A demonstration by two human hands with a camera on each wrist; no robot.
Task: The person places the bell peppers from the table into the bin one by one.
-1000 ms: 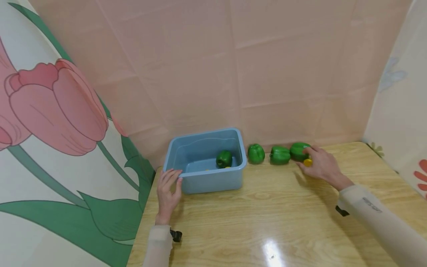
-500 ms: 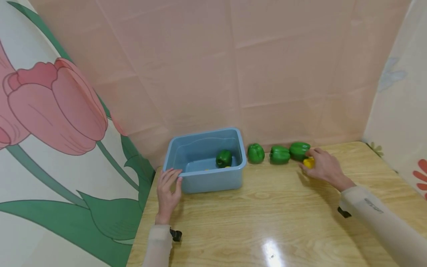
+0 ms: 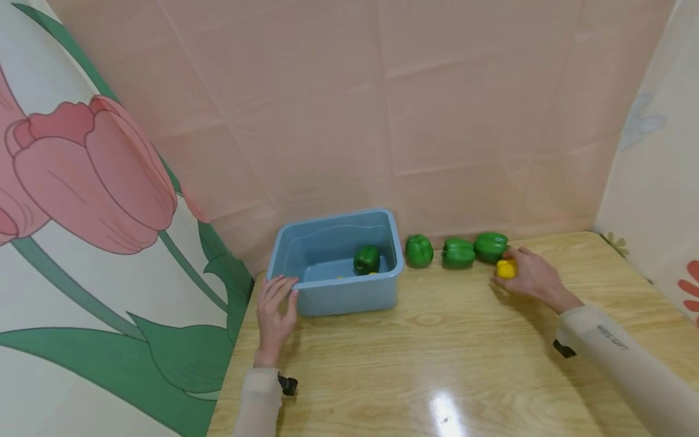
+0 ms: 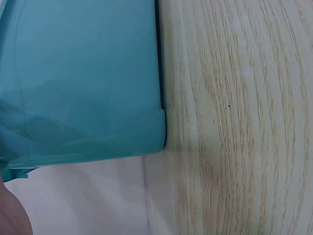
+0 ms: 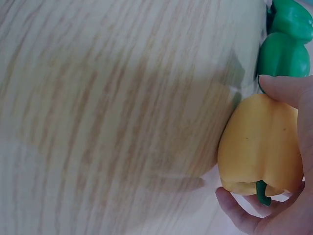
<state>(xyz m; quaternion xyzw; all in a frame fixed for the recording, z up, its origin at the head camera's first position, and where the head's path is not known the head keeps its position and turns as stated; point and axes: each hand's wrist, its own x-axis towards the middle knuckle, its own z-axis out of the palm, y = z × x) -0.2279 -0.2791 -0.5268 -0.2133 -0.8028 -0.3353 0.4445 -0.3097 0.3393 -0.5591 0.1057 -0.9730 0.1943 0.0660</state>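
Note:
In the head view my left hand (image 3: 276, 318) grips the near left corner of a blue plastic bin (image 3: 349, 297), fingers over the rim and thumb on the outer wall. The left wrist view shows mostly the bin's side wall (image 4: 88, 83). A green bell pepper (image 3: 366, 260) lies inside, with bits of yellow showing low behind the front rim. On the right, my right hand (image 3: 531, 278) holds a yellow bell pepper (image 3: 506, 269) between thumb and fingers. The right wrist view shows this yellow pepper (image 5: 261, 144) lying sideways, its green stem between the fingers.
Three green bell peppers, one by the bin (image 3: 419, 251), one in the middle (image 3: 458, 253) and one beside my right hand (image 3: 491, 247), line the back of the wooden table (image 3: 415, 352). A pinkish cloth backdrop (image 3: 437, 133) hangs right behind them.
My right hand has shifted slightly to the right, and its fingers have closed around the yellow bell pepper, more of which now shows. The left hand and the bin stay where they were.

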